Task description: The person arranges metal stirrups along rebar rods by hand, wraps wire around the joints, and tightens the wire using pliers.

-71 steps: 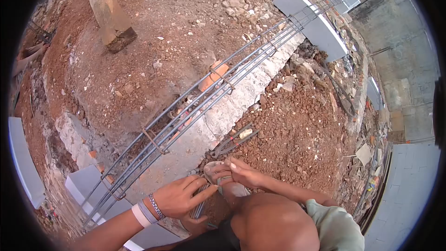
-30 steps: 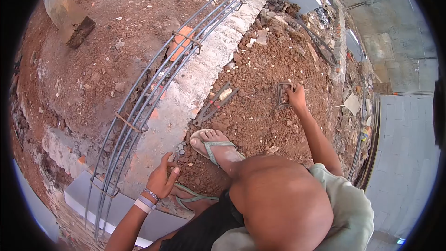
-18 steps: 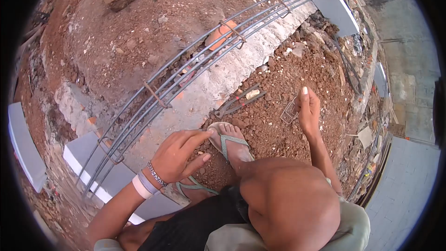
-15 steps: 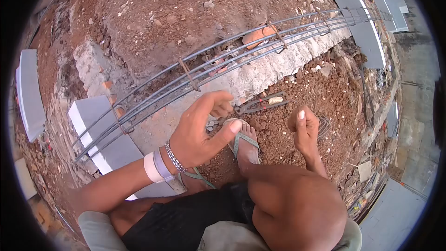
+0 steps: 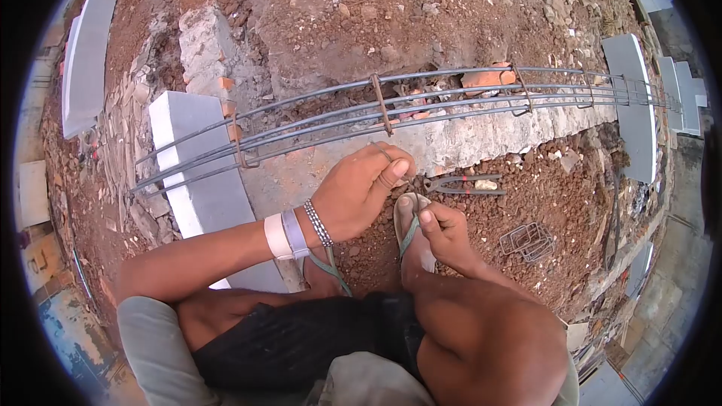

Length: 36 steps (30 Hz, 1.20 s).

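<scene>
My left hand (image 5: 365, 189) is closed in a pinch in front of the rebar cage (image 5: 323, 122), with what looks like a thin dark wire (image 5: 386, 155) at its fingertips. Lower and to the right, my right hand (image 5: 449, 239) also pinches, and a thin dark strand shows at its thumb and finger. Most of the strand is too fine to follow. The cage has long steel bars joined by rusty stirrups (image 5: 382, 104). Just beyond my sandalled foot (image 5: 412, 237) lies a pair of pincers (image 5: 466, 185) with red marks on the handles.
White-and-grey blocks (image 5: 197, 162) (image 5: 635, 109) support the cage at both ends. Beneath it runs a rough concrete strip (image 5: 481, 135). Several loose wire stirrups (image 5: 528, 242) lie on the reddish soil at the right. A brick piece (image 5: 489, 79) sits behind the bars.
My left hand has gone from open fingers to a pinch. The right hand has moved left, close to the left one, its thumb and finger pinched. The view has shifted.
</scene>
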### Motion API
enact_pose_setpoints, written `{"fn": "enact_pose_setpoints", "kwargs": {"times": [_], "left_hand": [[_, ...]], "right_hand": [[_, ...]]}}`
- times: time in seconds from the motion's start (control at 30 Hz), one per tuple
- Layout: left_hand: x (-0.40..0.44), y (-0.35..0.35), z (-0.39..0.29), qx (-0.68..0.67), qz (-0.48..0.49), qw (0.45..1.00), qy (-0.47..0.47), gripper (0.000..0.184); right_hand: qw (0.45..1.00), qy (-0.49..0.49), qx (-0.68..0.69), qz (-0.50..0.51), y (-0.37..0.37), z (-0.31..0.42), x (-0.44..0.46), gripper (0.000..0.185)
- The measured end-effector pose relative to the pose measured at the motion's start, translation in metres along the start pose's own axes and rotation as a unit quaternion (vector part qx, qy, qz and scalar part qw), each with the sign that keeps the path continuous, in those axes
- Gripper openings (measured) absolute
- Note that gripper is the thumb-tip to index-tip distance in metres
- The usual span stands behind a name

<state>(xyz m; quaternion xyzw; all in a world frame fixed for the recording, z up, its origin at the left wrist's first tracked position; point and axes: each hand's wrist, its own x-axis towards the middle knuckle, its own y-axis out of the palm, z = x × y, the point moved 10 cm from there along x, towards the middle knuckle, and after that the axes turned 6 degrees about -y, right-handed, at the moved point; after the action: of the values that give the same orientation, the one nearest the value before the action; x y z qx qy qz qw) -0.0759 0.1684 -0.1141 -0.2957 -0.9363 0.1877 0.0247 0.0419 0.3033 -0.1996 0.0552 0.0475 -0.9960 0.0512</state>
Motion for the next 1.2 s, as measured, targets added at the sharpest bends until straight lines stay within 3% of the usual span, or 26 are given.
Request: {"fn": "enact_pose_setpoints", "kwargs": {"times": [0.1,0.23,0.3,0.33,0.37,0.43,0.6,0.7,0.8,0.9,1.07,1.2], "left_hand": [[0.004,0.000,0.018,-0.031,0.013,0.998,-0.048,0.045],[0.008,0.002,0.033,-0.107,0.099,0.975,-0.168,0.051],[0.003,-0.013,0.008,0.136,0.234,0.958,-0.096,0.050],[-0.002,-0.021,-0.001,0.250,0.300,0.918,-0.062,0.049],[-0.001,-0.048,-0.016,0.266,0.266,0.926,-0.045,0.046],[0.003,-0.118,-0.027,0.333,0.103,0.936,-0.055,0.040],[-0.025,-0.265,0.040,0.424,-0.130,0.892,-0.087,0.029],[-0.052,-0.271,0.070,0.447,-0.172,0.877,-0.040,0.024],[-0.076,-0.263,0.057,0.379,-0.254,0.890,0.004,0.022],[-0.092,-0.255,0.047,0.379,-0.270,0.885,0.002,0.018],[-0.118,-0.231,0.052,0.324,-0.274,0.906,0.019,0.014],[-0.121,-0.231,0.070,0.303,-0.262,0.916,-0.002,0.014]], "right_hand": [[0.997,-0.024,-0.071,-0.002,-0.003,0.008,-0.008,0.033],[0.996,0.074,-0.053,0.022,-0.006,-0.004,0.002,0.025],[0.996,-0.001,-0.086,-0.010,-0.003,0.026,0.006,0.024],[0.994,-0.038,-0.102,-0.027,-0.006,0.045,0.011,0.023],[0.990,-0.049,-0.132,0.026,-0.003,0.058,0.017,0.023],[0.972,-0.071,-0.191,0.113,-0.007,0.088,0.029,0.024],[0.927,-0.016,-0.321,0.191,-0.003,0.159,0.075,0.023],[0.909,0.035,-0.340,0.239,0.020,0.192,0.088,0.024],[0.906,0.089,-0.305,0.279,0.049,0.185,0.083,0.025],[0.903,0.094,-0.278,0.314,0.069,0.129,0.069,0.028],[0.939,0.216,-0.105,0.247,0.117,0.021,0.056,0.032],[0.968,0.151,-0.026,0.197,0.154,-0.022,0.058,0.034]]}}
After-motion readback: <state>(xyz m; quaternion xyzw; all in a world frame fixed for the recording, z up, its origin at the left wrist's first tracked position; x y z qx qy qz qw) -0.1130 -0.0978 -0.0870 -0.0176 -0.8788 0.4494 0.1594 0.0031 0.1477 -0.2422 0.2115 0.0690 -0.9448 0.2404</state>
